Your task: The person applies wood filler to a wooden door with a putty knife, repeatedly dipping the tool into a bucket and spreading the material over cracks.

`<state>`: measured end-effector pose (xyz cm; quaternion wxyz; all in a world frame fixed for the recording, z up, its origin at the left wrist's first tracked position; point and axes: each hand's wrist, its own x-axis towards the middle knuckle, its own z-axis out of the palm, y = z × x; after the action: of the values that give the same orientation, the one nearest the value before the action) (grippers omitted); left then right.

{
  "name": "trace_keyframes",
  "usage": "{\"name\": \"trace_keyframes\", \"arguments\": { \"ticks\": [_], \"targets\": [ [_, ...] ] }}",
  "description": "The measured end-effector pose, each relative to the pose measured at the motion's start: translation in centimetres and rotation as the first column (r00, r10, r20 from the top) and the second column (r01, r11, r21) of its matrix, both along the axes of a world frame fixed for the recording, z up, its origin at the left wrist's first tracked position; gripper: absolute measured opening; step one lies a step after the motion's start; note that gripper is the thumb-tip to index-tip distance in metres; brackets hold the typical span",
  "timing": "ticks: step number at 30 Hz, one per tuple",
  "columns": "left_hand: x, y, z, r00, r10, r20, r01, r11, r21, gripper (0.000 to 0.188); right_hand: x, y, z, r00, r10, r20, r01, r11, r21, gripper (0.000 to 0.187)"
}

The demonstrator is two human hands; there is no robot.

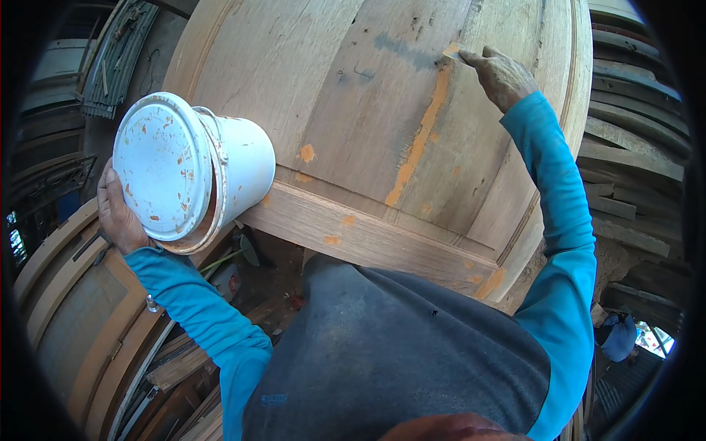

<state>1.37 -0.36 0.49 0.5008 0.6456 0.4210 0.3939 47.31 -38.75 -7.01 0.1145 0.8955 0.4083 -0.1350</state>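
Observation:
My left hand grips the lower left side of a white bucket, tilted on its side at the near left corner of a wooden door panel. Its white lid, specked with orange, sits slightly ajar, leaving a gap along the near rim. My right hand is closed on a small flat putty knife, whose grip is hidden in the fingers. The blade touches the far end of a long stripe of orange filler along a seam. Dusty residue covers the back of that hand.
Several smaller filler patches dot the door. Stacked timber boards lie at the right. Curved-looking wooden frames lean at the lower left, and corrugated sheets stand at the far left. Another person is partly visible at the lower right.

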Motion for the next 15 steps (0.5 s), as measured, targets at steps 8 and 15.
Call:
{"name": "trace_keyframes", "arguments": {
  "ticks": [8,15],
  "targets": [
    [-0.5,0.5,-0.2,1.0,0.0,-0.011,0.0,1.0,0.022,0.037,0.4,-0.3,-1.2,1.0,-0.001,-0.021,0.003,0.997,0.075,0.045],
    [-0.6,0.3,0.0,1.0,-0.001,-0.002,0.001,1.0,0.02,0.036,1.2,-2.2,-1.8,0.997,0.046,-0.061,-0.039,0.993,0.11,0.046]
  ]
}}
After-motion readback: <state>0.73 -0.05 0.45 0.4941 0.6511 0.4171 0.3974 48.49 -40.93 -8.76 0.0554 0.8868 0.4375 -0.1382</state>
